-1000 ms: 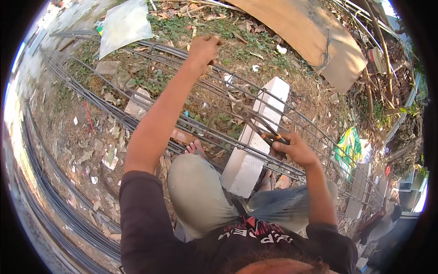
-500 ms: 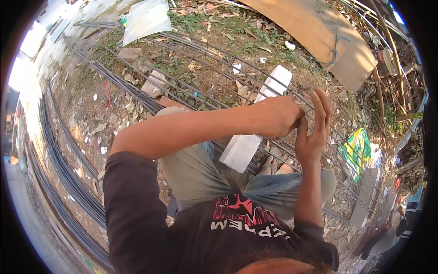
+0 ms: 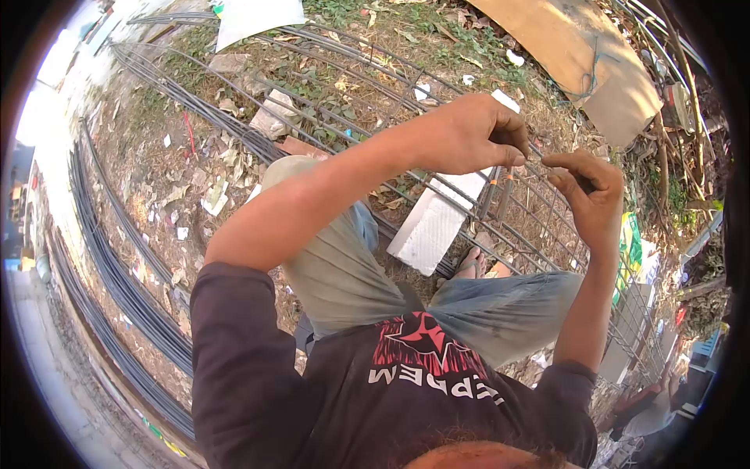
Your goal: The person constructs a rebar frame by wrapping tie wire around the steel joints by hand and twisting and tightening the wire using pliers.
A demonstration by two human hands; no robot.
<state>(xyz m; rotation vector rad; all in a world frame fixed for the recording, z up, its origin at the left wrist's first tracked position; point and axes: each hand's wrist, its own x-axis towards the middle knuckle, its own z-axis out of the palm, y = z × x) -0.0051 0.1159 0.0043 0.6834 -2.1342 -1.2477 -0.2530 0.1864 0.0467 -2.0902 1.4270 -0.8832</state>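
Observation:
My left hand [image 3: 476, 137] is raised above the steel rebar cage [image 3: 437, 187], its thumb and fingertips pressed close together. To its right my right hand [image 3: 591, 194] has thumb and forefinger pinched, pointing at the left. A small gap parts the two hands. Whatever either pinch holds is too small to make out. Below the left fingers, two slim dark prongs with orange marks [image 3: 501, 191] stand among the bars; their kind is unclear. A white foam block [image 3: 440, 219] lies beneath the cage, partly covered by my left hand and forearm.
Bundles of long steel bars [image 3: 117, 234] run along the left ground. A brown board [image 3: 566, 55] lies at the upper right, a pale sheet [image 3: 258, 19] at the upper left. A concrete block [image 3: 273, 113] sits by the cage. Another person [image 3: 652, 410] is at the lower right.
My hands have come apart from touching. The left has risen slightly, the right has moved rightward, and its raised fingers have curled into a pinch. The view has shifted a little.

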